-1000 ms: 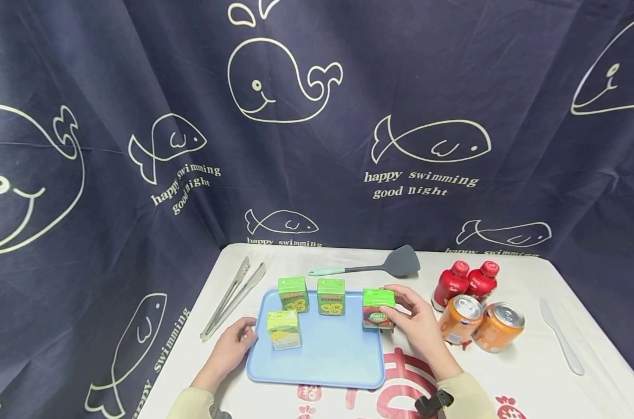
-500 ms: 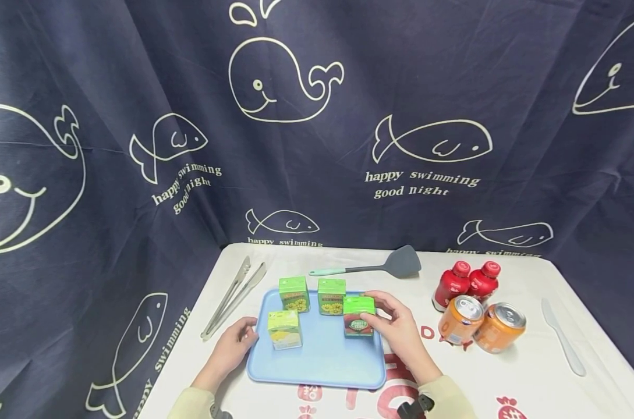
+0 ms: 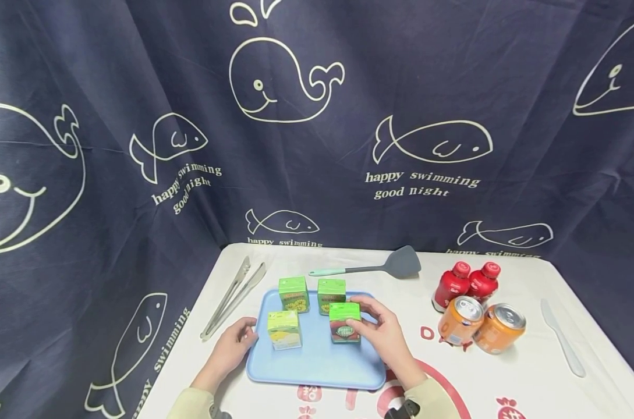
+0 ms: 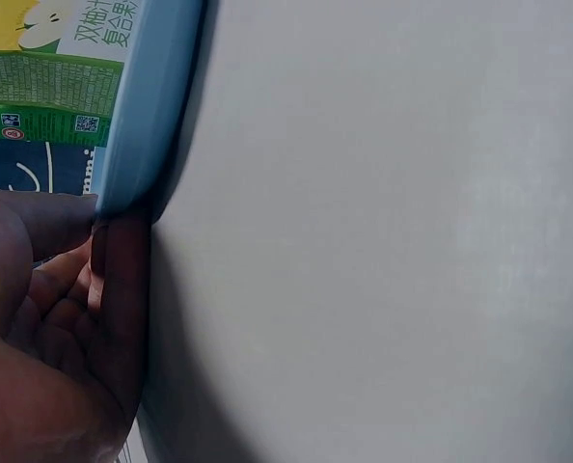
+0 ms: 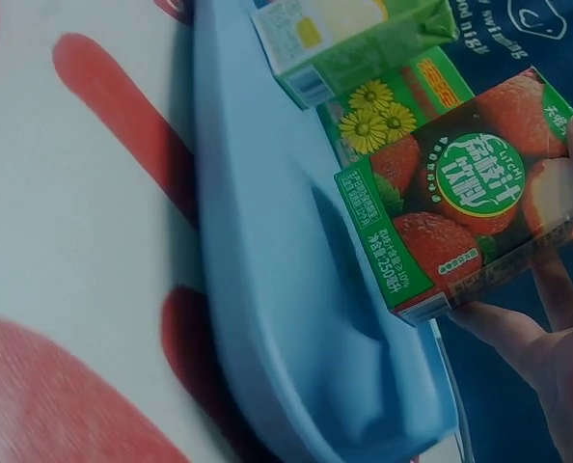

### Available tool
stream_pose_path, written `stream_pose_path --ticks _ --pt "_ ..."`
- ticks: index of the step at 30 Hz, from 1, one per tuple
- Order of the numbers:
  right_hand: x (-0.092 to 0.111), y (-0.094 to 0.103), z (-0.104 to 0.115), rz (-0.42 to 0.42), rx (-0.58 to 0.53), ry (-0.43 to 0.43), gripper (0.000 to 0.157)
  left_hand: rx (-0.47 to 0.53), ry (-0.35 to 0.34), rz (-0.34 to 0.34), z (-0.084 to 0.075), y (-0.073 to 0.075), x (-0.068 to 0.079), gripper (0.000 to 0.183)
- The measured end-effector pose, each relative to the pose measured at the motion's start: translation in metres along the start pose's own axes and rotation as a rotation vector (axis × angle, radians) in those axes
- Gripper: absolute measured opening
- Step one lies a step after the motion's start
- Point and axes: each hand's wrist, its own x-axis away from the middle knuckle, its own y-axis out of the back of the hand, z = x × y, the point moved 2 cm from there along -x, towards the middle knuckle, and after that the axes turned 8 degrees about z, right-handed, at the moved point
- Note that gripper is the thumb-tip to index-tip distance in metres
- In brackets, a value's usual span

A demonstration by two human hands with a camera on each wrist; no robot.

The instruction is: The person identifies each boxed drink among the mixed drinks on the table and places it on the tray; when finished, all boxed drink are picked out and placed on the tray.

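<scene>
My right hand point(image 3: 382, 331) pinches a red and green litchi juice box point(image 3: 345, 323) between thumb and fingers. In the right wrist view that litchi box point(image 5: 460, 193) is tilted, above the tray's floor. The blue tray point(image 3: 317, 372) also bears two green juice boxes with yellow flowers, one at the back left point(image 3: 296, 304) and one at the back middle point(image 3: 331, 288). A yellow-green juice box point(image 3: 285, 337) stands on its left part. My left hand point(image 3: 233, 346) grips the tray's left rim; in the left wrist view its thumb and fingers point(image 4: 122, 289) meet at that rim.
Metal tongs point(image 3: 233, 299) lie left of the tray. Behind it is a spatula point(image 3: 400, 263). To the right stand two red bottles point(image 3: 451, 286) and two orange cans point(image 3: 500, 329), with a pale knife point(image 3: 563, 337) farther right. A dark curtain point(image 3: 317, 174) hangs behind the table.
My right hand has carried the litchi juice box leftward and slightly nearer, from the tray's right edge to in front of the back-middle box. The left hand stays at the rim.
</scene>
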Motion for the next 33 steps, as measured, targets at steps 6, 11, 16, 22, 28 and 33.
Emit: stream_pose_path --ticks 6,11,16,22,28,33 --pt "0.003 -0.01 -0.002 0.005 -0.012 -0.002 0.048 -0.007 -0.001 0.003 0.002 0.0 -0.001 0.033" --pt "0.005 -0.017 -0.005 0.004 -0.035 -0.013 0.047 0.002 -0.005 0.003 0.003 0.0 -0.001 0.034" --pt "0.006 -0.022 -0.006 -0.002 -0.042 -0.025 0.048 0.004 -0.006 0.004 0.005 -0.001 -0.002 0.034" --pt "0.007 -0.024 -0.005 -0.005 -0.049 -0.02 0.048 0.006 -0.007 0.011 0.003 0.0 -0.002 0.034" --pt "0.009 -0.023 -0.008 -0.005 -0.061 -0.009 0.049 0.001 -0.017 0.011 0.004 -0.001 -0.003 0.034" --pt "0.01 -0.02 -0.009 0.004 -0.079 -0.005 0.05 0.002 -0.018 0.011 0.004 -0.002 -0.005 0.033"
